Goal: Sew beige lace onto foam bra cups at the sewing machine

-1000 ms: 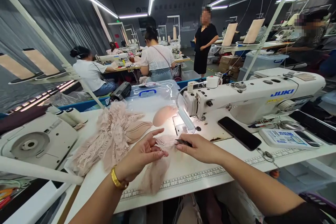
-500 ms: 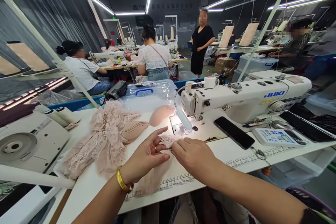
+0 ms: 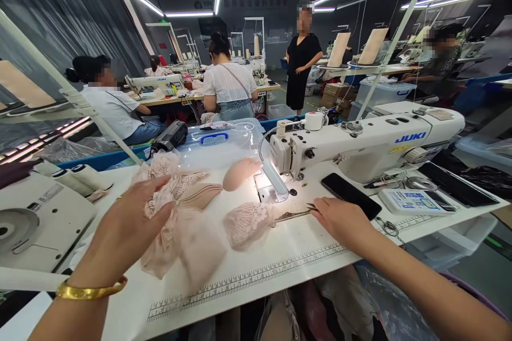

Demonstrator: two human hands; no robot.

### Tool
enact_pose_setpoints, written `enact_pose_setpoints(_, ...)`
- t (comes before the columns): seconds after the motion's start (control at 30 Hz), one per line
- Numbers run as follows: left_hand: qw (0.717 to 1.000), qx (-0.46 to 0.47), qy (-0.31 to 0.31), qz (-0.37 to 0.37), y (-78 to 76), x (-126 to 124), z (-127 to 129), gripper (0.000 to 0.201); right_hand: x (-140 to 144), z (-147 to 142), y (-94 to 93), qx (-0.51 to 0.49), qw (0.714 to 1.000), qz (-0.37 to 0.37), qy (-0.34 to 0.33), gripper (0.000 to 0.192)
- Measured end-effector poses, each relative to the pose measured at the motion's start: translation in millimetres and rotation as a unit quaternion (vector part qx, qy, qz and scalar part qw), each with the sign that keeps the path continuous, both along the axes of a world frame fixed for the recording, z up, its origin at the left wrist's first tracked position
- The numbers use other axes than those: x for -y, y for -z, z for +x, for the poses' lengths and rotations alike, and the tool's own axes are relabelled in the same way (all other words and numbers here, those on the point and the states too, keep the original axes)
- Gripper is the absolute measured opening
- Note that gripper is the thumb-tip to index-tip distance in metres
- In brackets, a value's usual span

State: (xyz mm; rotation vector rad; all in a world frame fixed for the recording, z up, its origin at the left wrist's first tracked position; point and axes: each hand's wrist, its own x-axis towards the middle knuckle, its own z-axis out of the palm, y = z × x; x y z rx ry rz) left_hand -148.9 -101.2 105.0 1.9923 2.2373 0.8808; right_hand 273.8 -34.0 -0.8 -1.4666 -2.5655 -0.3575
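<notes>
My left hand (image 3: 128,224) is over a bunched pile of pale pink lace fabric (image 3: 168,234), thumb and fingers apart, the fingertips at its near side. On the right, my right hand (image 3: 340,218) pinches a small dark tool with forked tips, which looks like thread snips (image 3: 311,208), close above the table. A small gathered lace piece (image 3: 248,224) lies by itself between the hands, in front of the sewing machine's needle plate (image 3: 269,189). Stacked beige pads (image 3: 200,195) and one rounded beige pad (image 3: 240,173) rest beyond the pile.
The white sewing machine (image 3: 352,138) stands at the right, its lamp lit. Near it lie a black phone (image 3: 351,195) and a white-blue box (image 3: 416,201). A clear lidded bin (image 3: 220,144) sits behind the table; a ruler strip (image 3: 248,279) follows the front edge. Several people are beyond.
My hands have parted: the left moved left to the fabric pile, the right moved right with the tool. The lace piece they held together now lies on the table. The view shifted slightly.
</notes>
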Motion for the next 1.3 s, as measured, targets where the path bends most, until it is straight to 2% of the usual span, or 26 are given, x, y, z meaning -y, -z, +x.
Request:
enact_pose_setpoints(0.03,0.999,-0.030,0.003,0.025,1.5,2.1,-1.4,0.051,-3.5,7.3,3.3,0.007,1.000,0.010,0.002,0.013)
enact_pose_setpoints(0.07,0.998,-0.037,0.034,0.029,6.9,4.1,3.4,0.047,-5.3,10.4,5.4,0.002,1.000,0.020,-0.006,0.019)
enact_pose_setpoints(0.13,0.990,-0.014,0.137,0.001,27.2,6.3,29.4,0.037,-3.7,4.8,5.7,-0.041,0.998,0.009,-0.049,0.026)
enact_pose_setpoints(0.2,0.976,-0.004,0.217,-0.034,53.4,3.7,68.9,0.038,4.0,-11.9,1.6,-0.107,0.988,-0.051,-0.097,0.021)
enact_pose_setpoints(0.27,0.960,-0.015,0.270,-0.079,74.8,-4.6,108.1,0.048,14.4,-30.5,-3.8,-0.164,0.969,-0.136,-0.127,0.017)
enact_pose_setpoints(0.3,0.957,-0.021,0.271,-0.104,80.8,-10.3,123.6,0.045,19.4,-37.9,-5.9,-0.183,0.957,-0.179,-0.137,0.018)
enact_pose_setpoints(0.37,0.958,-0.020,0.248,-0.140,81.3,-21.5,142.0,0.015,27.4,-46.1,-7.3,-0.216,0.928,-0.264,-0.151,0.023)
enact_pose_setpoints(0.4,0.960,-0.012,0.240,-0.146,76.5,-25.5,144.8,0.019,30.1,-47.3,-6.4,-0.243,0.907,-0.308,-0.152,0.025)
enact_pose_setpoints(0.47,0.958,0.081,0.233,-0.146,61.7,-27.7,141.0,0.029,32.9,-46.5,-2.2,-0.340,0.838,-0.403,-0.139,0.026)
enact_pose_setpoints(0.5,0.943,0.186,0.231,-0.149,54.4,-25.6,136.3,0.030,33.4,-46.3,0.6,-0.401,0.786,-0.452,-0.132,0.036)
enact_pose_setpoints(0.53,0.911,0.308,0.228,-0.156,48.8,-21.8,131.1,0.030,33.6,-47.2,3.4,-0.464,0.723,-0.496,-0.128,0.051)
enact_pose_setpoints(0.57,0.863,0.421,0.223,-0.169,45.6,-16.7,126.1,0.029,33.3,-49.6,5.7,-0.521,0.657,-0.530,-0.128,0.064)
enact_pose_setpoints(0.63,0.767,0.565,0.210,-0.219,46.9,-4.7,118.8,0.027,32.0,-58.6,7.9,-0.611,0.544,-0.561,-0.130,0.071)
enact_pose_setpoints(0.67,0.730,0.600,0.204,-0.256,50.5,1.0,117.0,0.028,30.9,-64.3,7.6,-0.647,0.506,-0.557,-0.124,0.067)
enact_pose_setpoints(0.7,0.701,0.619,0.197,-0.293,55.0,5.9,116.4,0.031,29.6,-70.0,6.3,-0.676,0.483,-0.544,-0.116,0.062)
enact_pose_setpoints(0.73,0.681,0.628,0.194,-0.322,59.6,9.6,117.1,0.035,28.1,-75.0,4.3,-0.692,0.477,-0.530,-0.113,0.057)
enact_pose_setpoints(0.77,0.671,0.629,0.199,-0.338,63.5,11.9,118.9,0.039,26.6,-78.8,1.7,-0.692,0.490,-0.517,-0.120,0.052)
enact_pose_setpoints(0.8,0.673,0.624,0.211,-0.337,66.4,12.7,121.5,0.044,25.0,-81.4,-1.1,-0.676,0.519,-0.505,-0.137,0.046)
enact_pose_setpoints(0.9,0.720,0.587,0.244,-0.279,69.4,8.0,131.9,0.052,19.8,-81.7,-6.3,-0.588,0.634,-0.465,-0.191,0.031)
enact_pose_setpoints(0.93,0.736,0.578,0.238,-0.261,69.6,5.1,135.1,0.051,17.9,-80.1,-5.8,-0.572,0.656,-0.453,-0.192,0.033)
enact_pose_setpoints(0.97,0.749,0.576,0.219,-0.243,70.0,2.1,137.8,0.049,15.9,-78.2,-3.8,-0.570,0.665,-0.446,-0.183,0.038)
enact_pose_setpoints(1.0,0.759,0.580,0.195,-0.223,70.9,-0.7,139.9,0.047,13.9,-76.2,-0.7,-0.577,0.662,-0.447,-0.167,0.045)
enact_pose_setpoints(1.07,0.769,0.595,0.150,-0.179,74.2,-5.0,142.3,0.047,10.2,-72.7,7.9,-0.604,0.634,-0.465,-0.132,0.057)
enact_pose_setpoints(1.13,0.770,0.611,0.118,-0.141,79.5,-6.8,143.3,0.048,7.9,-71.1,16.0,-0.620,0.613,-0.479,-0.103,0.050)
enact_pose_setpoints(1.2,0.764,0.626,0.102,-0.120,85.3,-6.0,144.4,0.048,7.6,-72.1,20.5,-0.624,0.621,-0.467,-0.086,0.036)
enact_pose_setpoints(1.3,0.767,0.627,0.084,-0.103,91.4,-1.3,145.3,0.043,9.4,-78.1,20.2,-0.630,0.653,-0.414,-0.072,0.030)
